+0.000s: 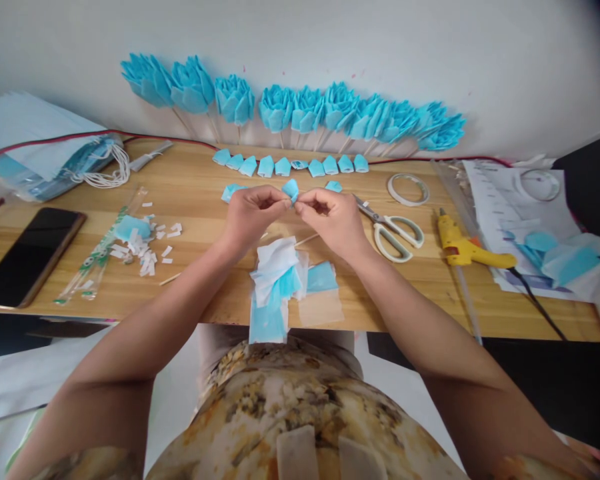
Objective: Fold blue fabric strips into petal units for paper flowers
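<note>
Wide wooden surface (200, 193) here, with a row of blue flowers (305, 110) on sticks leaning on the wall behind it. Dark phone (27, 253) lies flat far left. At the near edge sits a pile of cut blue and white cloth (275, 280), right under the wrists. Yellow glue gun (460, 248) off to the right, scissors (393, 230) just beside the right hand (333, 217), and a line of folded petals (290, 165) beyond. The left hand (250, 217) and the right meet fingertip to fingertip, both pinching one small blue petal (291, 189) above the surface. Its long axis runs away from the person, free end poking up toward the wall.
</note>
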